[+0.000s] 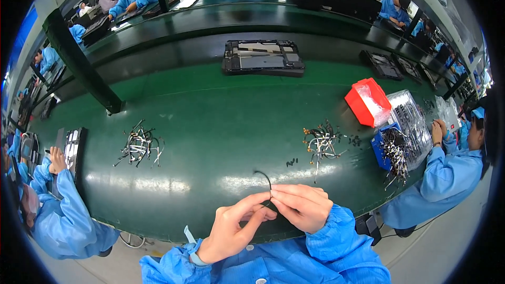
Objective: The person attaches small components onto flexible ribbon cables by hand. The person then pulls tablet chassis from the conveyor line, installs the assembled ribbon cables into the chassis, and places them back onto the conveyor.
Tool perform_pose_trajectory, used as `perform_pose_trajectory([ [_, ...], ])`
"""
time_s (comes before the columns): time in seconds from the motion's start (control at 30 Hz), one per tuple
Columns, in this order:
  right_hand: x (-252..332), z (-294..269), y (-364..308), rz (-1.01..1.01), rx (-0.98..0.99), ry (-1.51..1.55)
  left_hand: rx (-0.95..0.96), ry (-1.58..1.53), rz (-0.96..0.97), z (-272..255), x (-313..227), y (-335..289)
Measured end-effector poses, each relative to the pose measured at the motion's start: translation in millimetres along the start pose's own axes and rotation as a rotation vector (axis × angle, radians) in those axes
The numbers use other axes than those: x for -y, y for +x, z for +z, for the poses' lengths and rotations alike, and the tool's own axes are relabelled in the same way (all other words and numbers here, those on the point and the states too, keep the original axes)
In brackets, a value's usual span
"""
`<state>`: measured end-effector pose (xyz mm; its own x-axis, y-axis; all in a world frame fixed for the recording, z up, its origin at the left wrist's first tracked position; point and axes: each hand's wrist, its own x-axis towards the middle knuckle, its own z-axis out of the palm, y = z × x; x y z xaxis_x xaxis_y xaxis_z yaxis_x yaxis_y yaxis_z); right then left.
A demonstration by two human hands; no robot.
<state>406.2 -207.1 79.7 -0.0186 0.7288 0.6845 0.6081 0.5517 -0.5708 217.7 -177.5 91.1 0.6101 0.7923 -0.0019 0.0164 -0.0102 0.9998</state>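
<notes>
A short thin black cable (269, 179) is pinched between my two hands above the near edge of the green table. Its free upper end curves away to the left. My left hand (236, 226), with a light blue band at the wrist, grips it low between thumb and forefinger. Fingertips of my right hand (305, 208) close on it from the other side, touching the left ones. Ahead on the right lies a loose pile of short black and white cables (323, 143), with small black pieces (292, 162) beside it. Another cable pile (141, 144) lies on the left.
A red bin (361, 106) holding clear plastic and a blue bin (380, 150) full of cables stand at right, by a clear plastic tray (413, 126). A black device frame (263, 59) lies ahead. Co-workers sit at both sides; a dark post (87, 68) rises at left.
</notes>
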Motion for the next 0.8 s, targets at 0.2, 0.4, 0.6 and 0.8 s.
perform_pose_trajectory([
  [0.2,4,-10,6,-0.042,0.082,0.006,-0.059,0.621,0.364,-3,-9,3],
  [0.4,-38,-69,49,0.298,-0.151,-0.147,0.078,0.625,0.368,-10,0,16],
  [0.6,-183,-219,96,0.459,0.05,-0.716,-0.068,0.877,0.529,-38,-3,60],
  [0.8,-238,-211,106,0.912,0.304,-1.181,-0.343,0.726,0.527,-100,-28,145],
])
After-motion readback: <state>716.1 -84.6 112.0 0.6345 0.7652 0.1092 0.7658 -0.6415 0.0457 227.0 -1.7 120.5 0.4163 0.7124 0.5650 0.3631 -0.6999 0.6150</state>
